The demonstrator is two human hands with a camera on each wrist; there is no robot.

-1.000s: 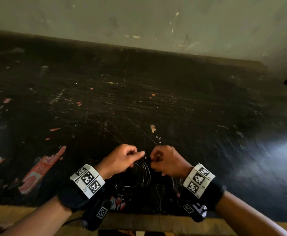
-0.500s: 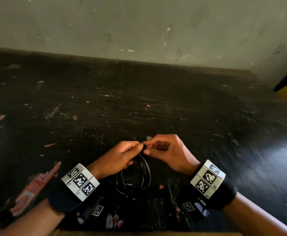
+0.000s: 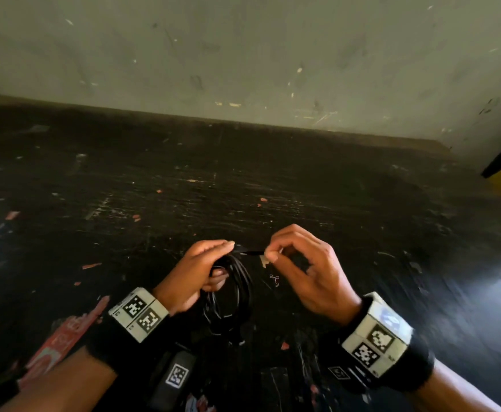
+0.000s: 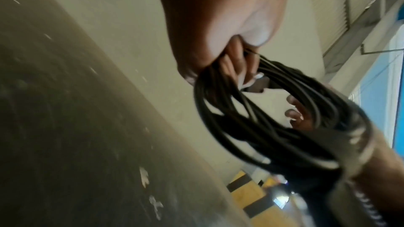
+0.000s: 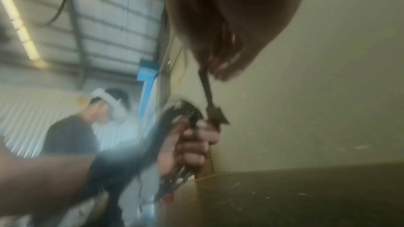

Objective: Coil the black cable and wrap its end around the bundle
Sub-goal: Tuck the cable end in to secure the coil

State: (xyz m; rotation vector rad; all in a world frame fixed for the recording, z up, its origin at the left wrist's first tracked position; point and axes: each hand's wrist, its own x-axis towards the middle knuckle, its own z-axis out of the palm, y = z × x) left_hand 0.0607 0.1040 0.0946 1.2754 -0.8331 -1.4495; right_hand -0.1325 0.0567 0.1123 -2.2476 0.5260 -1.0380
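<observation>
Head view: scuffed black tabletop (image 3: 273, 179) w/ paint flecks, beige wall (image 3: 243, 55) behind.

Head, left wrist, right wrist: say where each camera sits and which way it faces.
Head: on the person's head, looking down at the black table; both hands and wristbands show.
Left wrist: looks along the left hand gripping the cable bundle.
Right wrist: looks along the right hand pinching the cable end.
Shared: every view shows the bundle.

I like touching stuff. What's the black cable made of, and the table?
Black cable: probably rubbery plastic; smooth, slightly shiny loops bend easily in the left hand. Table: likely black-painted wood; scratches and a pale front edge show.
</observation>
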